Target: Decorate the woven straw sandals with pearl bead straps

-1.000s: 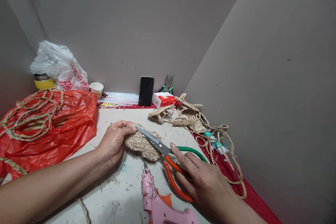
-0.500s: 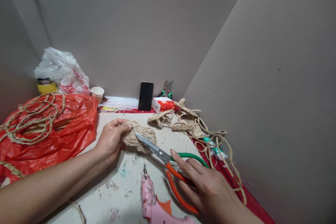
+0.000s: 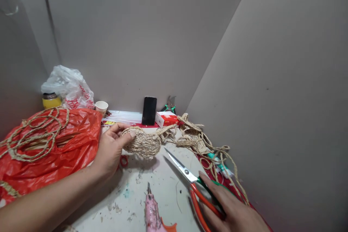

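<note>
Between the thumb and fingers of my left hand (image 3: 110, 152) is a flat oval piece of coiled straw rope (image 3: 144, 143), held just above the table. My right hand (image 3: 228, 203) grips scissors (image 3: 187, 172) with orange and green handles, the blades closed together and pointing up and left. Their tips are apart from the rope piece, below and right of it. A pink hot glue gun (image 3: 152, 210) lies on the table between my hands, its nozzle pointing away from me. Beneath my left hand a small red ring (image 3: 124, 161) shows in part.
Braided rope (image 3: 35, 137) lies on a red plastic bag (image 3: 81, 127) at left. More woven rope pieces (image 3: 193, 136) sit at back right. Along the back stand a phone (image 3: 149, 110), a red-and-white box (image 3: 167, 119), pruning shears (image 3: 170, 105), a paper cup (image 3: 101, 107) and a yellow jar (image 3: 51, 100).
My right hand has drawn the scissors away from the rope piece, down and to the right. My left hand keeps its hold on the piece. The camera view has tilted upward.
</note>
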Action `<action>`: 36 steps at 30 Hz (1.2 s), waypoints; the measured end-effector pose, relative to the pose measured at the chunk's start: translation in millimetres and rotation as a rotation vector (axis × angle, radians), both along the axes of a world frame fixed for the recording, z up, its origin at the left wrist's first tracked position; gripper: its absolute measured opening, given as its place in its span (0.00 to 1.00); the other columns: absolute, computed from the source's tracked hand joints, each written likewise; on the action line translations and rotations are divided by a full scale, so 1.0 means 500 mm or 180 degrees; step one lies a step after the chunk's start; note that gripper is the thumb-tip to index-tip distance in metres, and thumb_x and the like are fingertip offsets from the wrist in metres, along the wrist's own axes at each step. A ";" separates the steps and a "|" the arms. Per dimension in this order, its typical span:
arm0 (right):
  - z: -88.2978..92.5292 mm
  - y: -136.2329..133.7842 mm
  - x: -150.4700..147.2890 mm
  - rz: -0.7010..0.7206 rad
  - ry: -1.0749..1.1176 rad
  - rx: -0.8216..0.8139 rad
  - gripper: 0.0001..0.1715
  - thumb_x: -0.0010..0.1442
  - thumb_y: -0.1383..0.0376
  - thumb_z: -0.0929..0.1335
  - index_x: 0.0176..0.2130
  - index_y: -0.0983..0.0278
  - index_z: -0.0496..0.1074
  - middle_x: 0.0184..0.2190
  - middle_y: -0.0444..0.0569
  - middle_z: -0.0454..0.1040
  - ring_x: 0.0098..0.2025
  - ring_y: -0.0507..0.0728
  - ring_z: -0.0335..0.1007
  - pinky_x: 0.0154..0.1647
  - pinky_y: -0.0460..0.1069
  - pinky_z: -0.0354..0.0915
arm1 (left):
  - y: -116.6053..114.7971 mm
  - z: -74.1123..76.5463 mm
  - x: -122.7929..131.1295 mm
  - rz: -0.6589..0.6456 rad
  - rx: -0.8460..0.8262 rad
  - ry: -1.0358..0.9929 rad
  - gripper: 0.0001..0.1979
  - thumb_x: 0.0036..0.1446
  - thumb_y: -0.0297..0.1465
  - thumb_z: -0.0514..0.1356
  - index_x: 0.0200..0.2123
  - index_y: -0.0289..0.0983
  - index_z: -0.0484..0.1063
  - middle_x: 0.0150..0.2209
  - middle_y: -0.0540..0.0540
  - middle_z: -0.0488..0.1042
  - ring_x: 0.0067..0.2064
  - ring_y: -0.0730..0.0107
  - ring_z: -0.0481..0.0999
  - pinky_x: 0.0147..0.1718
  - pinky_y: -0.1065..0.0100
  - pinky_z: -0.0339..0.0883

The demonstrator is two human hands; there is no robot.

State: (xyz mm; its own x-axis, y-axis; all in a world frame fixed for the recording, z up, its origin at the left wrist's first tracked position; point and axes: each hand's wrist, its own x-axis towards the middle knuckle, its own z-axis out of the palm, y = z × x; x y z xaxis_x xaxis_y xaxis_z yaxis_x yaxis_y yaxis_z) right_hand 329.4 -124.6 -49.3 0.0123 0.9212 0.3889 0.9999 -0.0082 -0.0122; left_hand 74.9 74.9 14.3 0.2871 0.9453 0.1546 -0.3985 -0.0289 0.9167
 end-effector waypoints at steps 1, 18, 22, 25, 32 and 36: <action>-0.006 0.000 0.004 -0.0099 -0.0041 -0.0109 0.28 0.63 0.59 0.62 0.61 0.63 0.60 0.45 0.54 0.79 0.38 0.60 0.80 0.30 0.49 0.76 | -0.005 0.003 -0.001 0.0011 0.0058 0.0050 0.11 0.46 0.31 0.68 0.31 0.37 0.70 0.28 0.53 0.74 0.30 0.75 0.71 0.30 0.74 0.65; 0.120 0.094 -0.172 0.0083 0.6021 -0.1307 0.33 0.52 0.41 0.67 0.35 0.69 0.74 0.25 0.53 0.78 0.21 0.52 0.73 0.18 0.43 0.67 | -0.070 0.011 -0.025 -0.0020 0.4017 0.0853 0.17 0.53 0.17 0.58 0.44 0.39 0.70 0.33 0.47 0.76 0.37 0.71 0.76 0.52 0.60 0.65; 0.119 0.142 -0.191 0.0183 0.6976 -0.1281 0.26 0.48 0.46 0.73 0.28 0.67 0.69 0.14 0.40 0.68 0.15 0.50 0.68 0.14 0.44 0.69 | -0.075 0.007 -0.029 -0.0442 0.5064 0.1254 0.14 0.54 0.19 0.58 0.42 0.39 0.73 0.36 0.47 0.79 0.39 0.71 0.78 0.59 0.61 0.56; 0.115 0.155 -0.185 0.0448 0.6975 -0.1093 0.18 0.49 0.56 0.75 0.28 0.68 0.70 0.14 0.39 0.66 0.13 0.46 0.62 0.15 0.44 0.69 | -0.090 -0.005 -0.023 -0.0819 0.4369 0.1312 0.15 0.52 0.22 0.63 0.41 0.46 0.77 0.37 0.48 0.82 0.42 0.65 0.80 0.58 0.59 0.57; 0.103 0.168 -0.145 0.0386 0.6877 -0.0297 0.15 0.50 0.59 0.75 0.26 0.66 0.70 0.15 0.37 0.63 0.17 0.46 0.59 0.17 0.41 0.65 | -0.117 -0.028 -0.023 -0.0330 0.3086 0.1126 0.19 0.50 0.23 0.63 0.41 0.51 0.79 0.40 0.45 0.81 0.45 0.56 0.77 0.60 0.51 0.50; 0.099 0.166 -0.130 0.0400 0.6829 -0.0141 0.14 0.49 0.58 0.75 0.27 0.65 0.71 0.19 0.41 0.68 0.19 0.48 0.62 0.18 0.42 0.62 | -0.084 -0.012 -0.017 0.0251 0.2330 0.0887 0.19 0.51 0.23 0.63 0.44 0.48 0.76 0.34 0.48 0.78 0.36 0.65 0.76 0.44 0.64 0.67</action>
